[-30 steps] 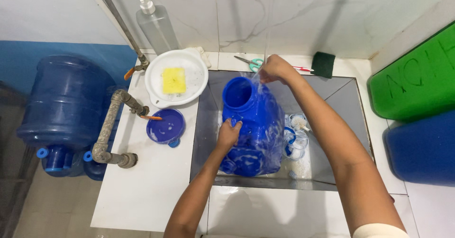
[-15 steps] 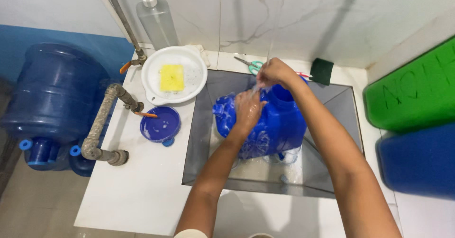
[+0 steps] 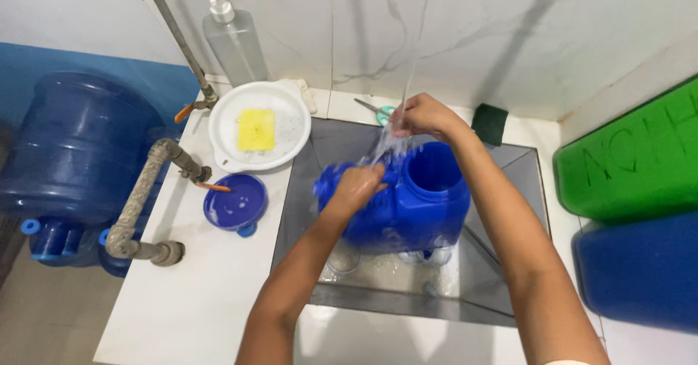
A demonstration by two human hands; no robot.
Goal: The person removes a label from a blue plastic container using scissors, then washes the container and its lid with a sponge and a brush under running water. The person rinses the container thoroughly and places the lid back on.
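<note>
- Two hands work on a blue jug (image 3: 418, 205) tilted in the sink (image 3: 502, 278), its open mouth facing up-right, water streaming onto it.
- Left hand (image 3: 356, 188) presses flat on the jug's wet side, fingers loosely curled.
- Right hand (image 3: 425, 115) is clenched above the jug's mouth; what it pinches, I cannot tell.
- Left of the hands: a white bowl (image 3: 291, 110) holding a yellow sponge (image 3: 256, 129), and a blue lid (image 3: 235, 203).
- Behind the right hand lie scissors (image 3: 374, 110).

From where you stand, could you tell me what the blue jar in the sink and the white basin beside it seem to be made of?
Blue jar: likely moulded plastic, glossy and wet, with a uniform opaque colour. White basin: probably plastic too, smooth, with a thin rolled rim.
</note>
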